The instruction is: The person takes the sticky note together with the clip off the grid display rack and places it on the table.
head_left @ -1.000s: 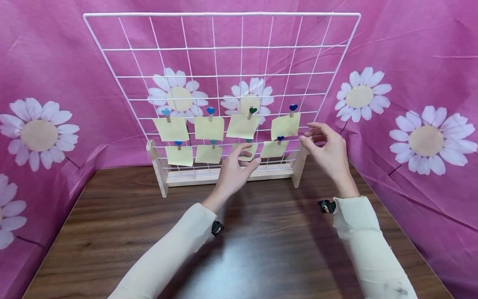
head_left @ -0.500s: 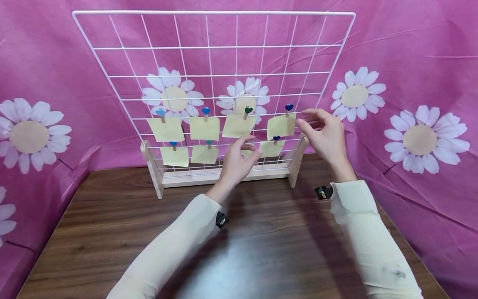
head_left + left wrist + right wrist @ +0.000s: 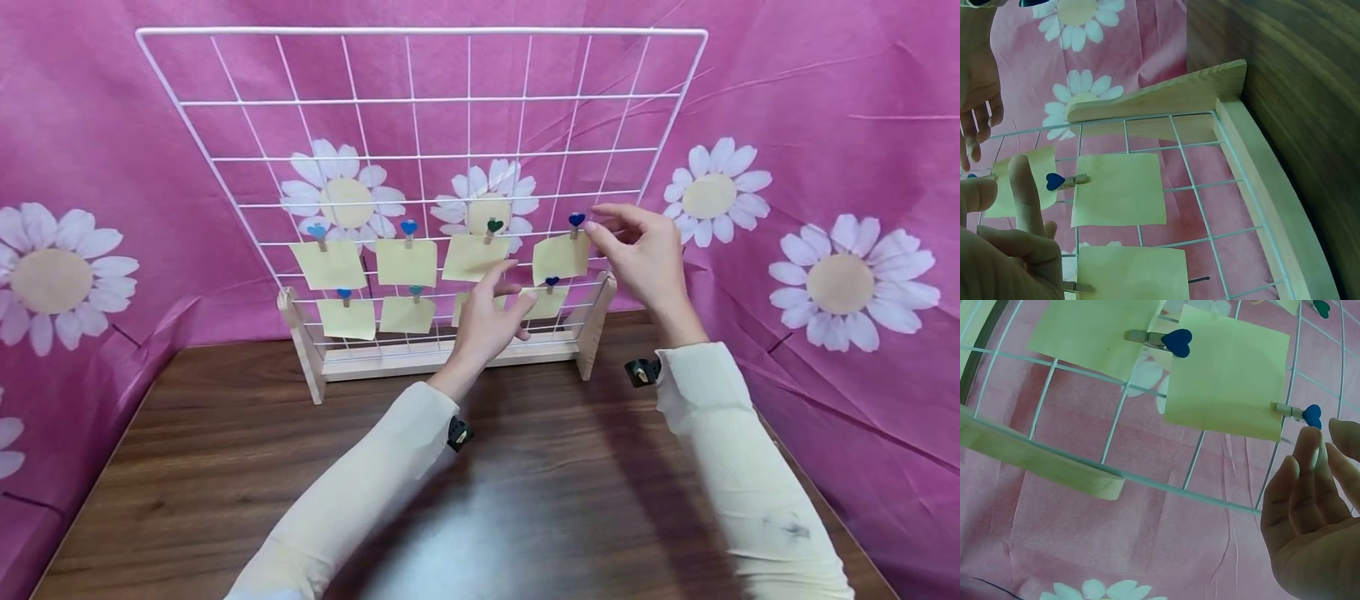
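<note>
Eight square yellow paper notes (image 3: 406, 263) hang in two rows on the lower half of the white wire grid (image 3: 408, 100). Near its right edge, the fingers of my right hand (image 3: 648, 257) are loosely bent, grasping nothing, just beside the dark-blue heart-shaped wooden clip (image 3: 576, 220) on the upper row; if they touch it, I cannot tell. My left hand (image 3: 483, 323), fingers relaxed, is before the lower row.
</note>
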A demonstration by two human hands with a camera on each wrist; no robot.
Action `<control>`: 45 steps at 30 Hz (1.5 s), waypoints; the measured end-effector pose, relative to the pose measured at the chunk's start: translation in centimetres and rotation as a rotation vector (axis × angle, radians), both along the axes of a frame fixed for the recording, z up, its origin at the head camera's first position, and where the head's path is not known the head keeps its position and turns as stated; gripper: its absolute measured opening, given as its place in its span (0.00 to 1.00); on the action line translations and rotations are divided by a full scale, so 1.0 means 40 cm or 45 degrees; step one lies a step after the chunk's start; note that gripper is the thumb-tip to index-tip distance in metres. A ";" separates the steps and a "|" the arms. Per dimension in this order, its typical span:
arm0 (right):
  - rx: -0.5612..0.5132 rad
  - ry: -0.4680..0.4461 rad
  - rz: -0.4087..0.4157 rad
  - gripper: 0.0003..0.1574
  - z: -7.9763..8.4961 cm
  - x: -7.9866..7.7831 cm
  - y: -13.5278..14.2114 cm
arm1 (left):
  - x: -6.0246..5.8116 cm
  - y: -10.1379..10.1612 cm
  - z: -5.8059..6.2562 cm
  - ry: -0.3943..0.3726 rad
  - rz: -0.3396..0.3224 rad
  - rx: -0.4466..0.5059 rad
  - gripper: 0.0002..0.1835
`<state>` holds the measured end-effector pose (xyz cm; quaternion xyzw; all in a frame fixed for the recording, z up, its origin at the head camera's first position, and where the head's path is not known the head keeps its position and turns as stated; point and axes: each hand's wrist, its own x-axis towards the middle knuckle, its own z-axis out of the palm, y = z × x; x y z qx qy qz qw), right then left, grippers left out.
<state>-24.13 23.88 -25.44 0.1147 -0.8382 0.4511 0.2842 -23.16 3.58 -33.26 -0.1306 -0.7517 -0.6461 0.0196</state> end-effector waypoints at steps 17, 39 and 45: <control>0.159 -0.058 -0.031 0.20 0.024 -0.030 -0.031 | -0.035 0.036 0.010 -0.040 0.074 -0.102 0.32; 0.261 -0.122 -0.036 0.18 0.018 -0.046 -0.027 | -0.058 0.066 0.003 0.087 0.025 -0.177 0.30; 0.253 -0.120 -0.034 0.16 0.019 -0.052 -0.033 | -0.060 0.068 -0.004 0.169 0.076 -0.238 0.26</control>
